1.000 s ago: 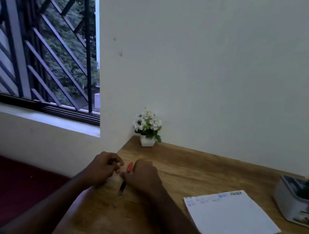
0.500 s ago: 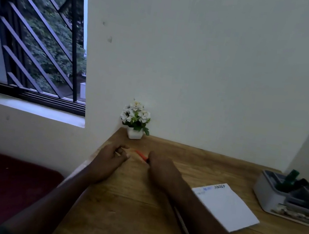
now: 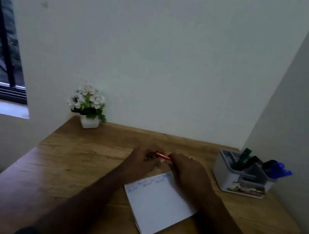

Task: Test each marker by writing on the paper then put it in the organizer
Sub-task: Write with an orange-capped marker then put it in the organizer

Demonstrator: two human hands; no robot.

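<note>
A red marker (image 3: 162, 156) lies level between my two hands, just beyond the far edge of the white paper pad (image 3: 159, 204). My left hand (image 3: 141, 161) grips its left end and my right hand (image 3: 185, 171) grips its right end; most of the marker is hidden by my fingers. The pad lies on the wooden desk and carries several small blue scribbles along its far edge. The grey organizer (image 3: 240, 178) stands at the right by the wall and holds a green marker (image 3: 244, 155), a black one (image 3: 252, 160) and blue ones (image 3: 279, 170).
A small white pot of white flowers (image 3: 87, 105) stands at the desk's back left corner. Walls close in the desk at the back and right. The desk's left edge (image 3: 31, 151) drops off toward a barred window.
Both hands carried the red marker from the desk's left edge toward the middle, above the pad. The view swung right, so the window has mostly left the frame.
</note>
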